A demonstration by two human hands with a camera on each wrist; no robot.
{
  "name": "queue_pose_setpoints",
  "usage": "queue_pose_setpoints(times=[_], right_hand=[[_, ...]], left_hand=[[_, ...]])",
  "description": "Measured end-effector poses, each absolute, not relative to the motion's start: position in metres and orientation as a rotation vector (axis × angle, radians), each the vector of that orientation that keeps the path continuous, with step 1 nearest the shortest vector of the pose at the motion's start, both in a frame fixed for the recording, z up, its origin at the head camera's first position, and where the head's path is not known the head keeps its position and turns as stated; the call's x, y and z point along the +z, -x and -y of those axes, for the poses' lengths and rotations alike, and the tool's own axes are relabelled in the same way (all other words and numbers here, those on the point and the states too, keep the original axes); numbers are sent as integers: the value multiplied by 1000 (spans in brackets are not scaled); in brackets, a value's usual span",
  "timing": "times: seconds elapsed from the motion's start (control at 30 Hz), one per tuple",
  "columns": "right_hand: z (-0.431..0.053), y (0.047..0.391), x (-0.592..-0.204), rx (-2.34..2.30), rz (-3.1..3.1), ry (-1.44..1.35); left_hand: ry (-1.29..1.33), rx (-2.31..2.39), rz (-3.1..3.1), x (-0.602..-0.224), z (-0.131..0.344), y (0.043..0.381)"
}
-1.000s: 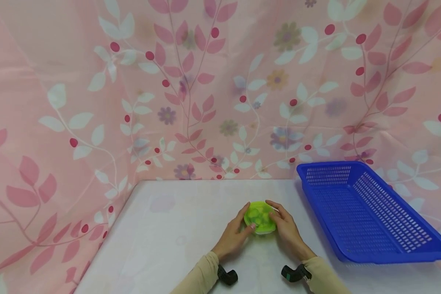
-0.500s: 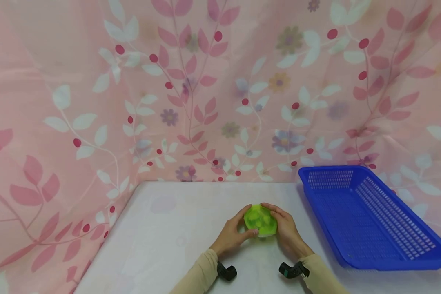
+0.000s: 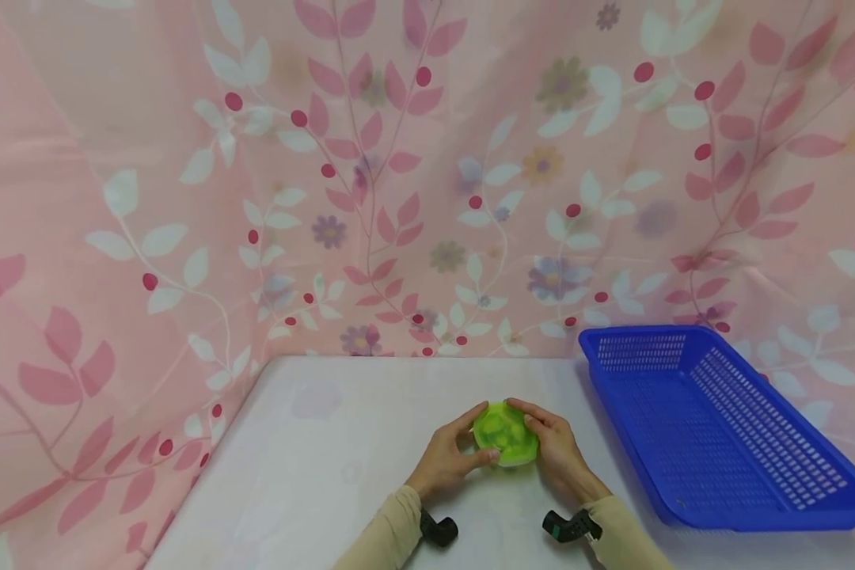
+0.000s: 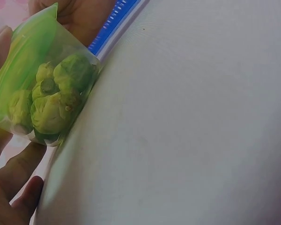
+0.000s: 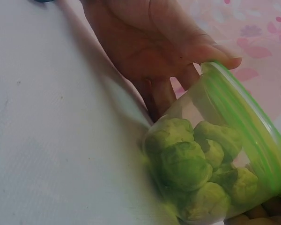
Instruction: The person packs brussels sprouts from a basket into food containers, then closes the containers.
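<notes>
Above the white table a small clear plastic tub [image 4: 86, 54] is held between both hands. Its bright green lid [image 3: 504, 431] is on and faces up towards the head camera. Several Brussels sprouts [image 5: 183, 165] show through the tub's wall in both wrist views. My left hand [image 3: 443, 455] grips the left side, its thumb lying over the front of the lid. On the opposite side my right hand [image 3: 557, 451] holds the rim, with fingers reaching round the back edge. Parts of the fingers are hidden behind the tub.
A large blue plastic basket [image 3: 720, 518] with slotted walls stands at the right of the white table [image 3: 313, 475]. Pink floral cloth [image 3: 413, 198] hangs behind the table and along its left side. Each wrist carries a small black camera [image 3: 438, 529].
Both hands keep hold of the tub. The right hand's fingers have shifted along the back rim, and the lid has turned slightly. The head view has tilted a little.
</notes>
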State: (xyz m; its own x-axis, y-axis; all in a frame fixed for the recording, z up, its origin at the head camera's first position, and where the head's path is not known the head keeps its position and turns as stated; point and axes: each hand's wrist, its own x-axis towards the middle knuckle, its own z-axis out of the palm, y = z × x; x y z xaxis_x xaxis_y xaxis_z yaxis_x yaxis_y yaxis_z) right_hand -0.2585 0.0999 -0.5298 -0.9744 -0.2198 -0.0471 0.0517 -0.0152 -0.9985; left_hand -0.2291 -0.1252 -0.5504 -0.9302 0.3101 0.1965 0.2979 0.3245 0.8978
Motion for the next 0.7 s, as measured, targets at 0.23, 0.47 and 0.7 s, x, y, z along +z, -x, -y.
queue_pose_setpoints(times=[0.23,0.47,0.7], right_hand=[[-97,262,-531,-2112,-2038,164],[-92,259,-530,-2069,-2117,155],[-96,246,-490,-1751,-2436,346]], left_hand=[[-601,1758,-2516,-555,128,234],[-637,1766,-2530,-563,129,232],[-669,1733,-2573,-560,130,237]])
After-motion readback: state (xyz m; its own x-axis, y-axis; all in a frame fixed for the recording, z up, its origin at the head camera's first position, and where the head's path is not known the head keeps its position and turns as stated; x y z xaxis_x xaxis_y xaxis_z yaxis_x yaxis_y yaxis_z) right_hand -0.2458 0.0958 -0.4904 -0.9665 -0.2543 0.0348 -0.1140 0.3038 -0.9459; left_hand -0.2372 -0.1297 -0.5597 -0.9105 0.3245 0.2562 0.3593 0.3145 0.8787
